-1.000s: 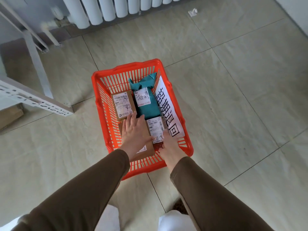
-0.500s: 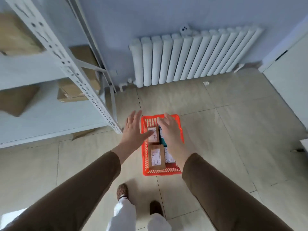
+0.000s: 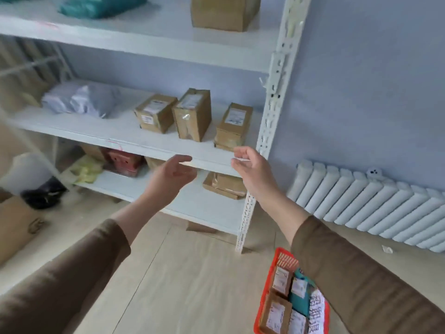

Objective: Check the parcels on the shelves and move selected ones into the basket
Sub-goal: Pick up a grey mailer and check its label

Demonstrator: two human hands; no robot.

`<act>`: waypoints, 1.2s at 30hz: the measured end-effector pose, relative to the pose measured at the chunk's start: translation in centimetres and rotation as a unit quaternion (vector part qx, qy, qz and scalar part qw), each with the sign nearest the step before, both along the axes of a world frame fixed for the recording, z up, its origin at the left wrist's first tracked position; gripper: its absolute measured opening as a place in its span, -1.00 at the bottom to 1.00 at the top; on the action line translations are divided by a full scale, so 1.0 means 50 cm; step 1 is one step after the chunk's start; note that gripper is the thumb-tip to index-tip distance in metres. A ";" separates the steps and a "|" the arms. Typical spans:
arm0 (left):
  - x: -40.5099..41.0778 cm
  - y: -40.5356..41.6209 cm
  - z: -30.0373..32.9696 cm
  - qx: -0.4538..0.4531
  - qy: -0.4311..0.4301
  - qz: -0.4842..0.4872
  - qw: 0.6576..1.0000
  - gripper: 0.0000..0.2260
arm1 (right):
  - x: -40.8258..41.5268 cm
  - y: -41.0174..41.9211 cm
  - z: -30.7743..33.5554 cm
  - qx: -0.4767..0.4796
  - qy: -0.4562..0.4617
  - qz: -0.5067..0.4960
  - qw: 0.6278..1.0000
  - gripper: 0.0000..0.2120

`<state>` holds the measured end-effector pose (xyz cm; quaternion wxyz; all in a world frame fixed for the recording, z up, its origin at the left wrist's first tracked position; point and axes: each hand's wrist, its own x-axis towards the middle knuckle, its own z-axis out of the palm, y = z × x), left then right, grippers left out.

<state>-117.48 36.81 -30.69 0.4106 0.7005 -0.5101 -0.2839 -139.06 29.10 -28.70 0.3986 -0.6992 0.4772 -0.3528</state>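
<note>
Two brown sleeves reaching forward from the bottom edge. Below the right forearm, on the floor: orange basket (image 3: 269, 280), already holding several labelled parcels and a paper sign, part of it hidden by the sleeve.

Ahead, both hands raised at the front lip of the middle shelf (image 3: 144, 147). Left hand (image 3: 172, 173) blurred, palm turned inward, fingers loosely extended, holding nothing. Right hand (image 3: 250, 165) with fingers gently curled, thumb and forefinger close together, nothing gripped.

Just beyond the right hand, up and slightly left of it: a cardboard parcel (image 3: 234, 125) lying with its long axis running away from the hands toward the wall, label on top. Further left, above and between the two hands: a taller box (image 3: 192, 114) standing upright, then a lower box (image 3: 155, 113) touching it or nearly so. Right hand nearer to the first parcel; probably the next one checked.

Far left of the left hand: grey plastic mailer (image 3: 79, 100). On the shelf above: a large carton (image 3: 224, 12).
</note>
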 end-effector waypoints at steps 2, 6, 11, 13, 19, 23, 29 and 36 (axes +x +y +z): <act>0.110 0.031 0.028 -0.013 -0.015 0.039 0.999 -0.70 | 0.109 0.012 0.028 -0.016 -0.010 0.033 0.999 -0.78; 0.334 0.100 0.070 -0.030 -0.008 0.060 0.998 -0.74 | 0.336 0.046 0.055 -0.023 -0.025 0.072 0.997 -0.78; 0.594 0.168 0.099 -0.041 0.001 0.079 0.996 -0.81 | 0.595 0.090 0.075 -0.007 -0.049 0.094 0.994 -0.73; 0.687 0.178 0.100 -0.042 0.009 0.077 0.996 -0.83 | 0.687 0.095 0.079 -0.001 -0.058 0.098 0.993 -0.74; 0.898 0.153 0.090 -0.051 0.010 0.088 0.995 -0.82 | 0.913 0.064 0.078 0.007 -0.070 0.106 0.992 -0.80; 1.017 0.074 0.072 -0.046 0.027 0.083 0.995 -0.83 | 1.034 -0.009 0.062 0.009 -0.067 0.104 0.992 -0.81; 1.203 -0.091 0.060 -0.030 0.036 0.075 0.996 -0.84 | 1.214 -0.181 0.026 0.020 -0.060 0.086 0.994 -0.83; 1.392 -0.244 0.036 -0.007 0.038 0.070 0.997 -0.86 | 1.397 -0.342 0.001 0.057 -0.054 0.074 0.994 -0.76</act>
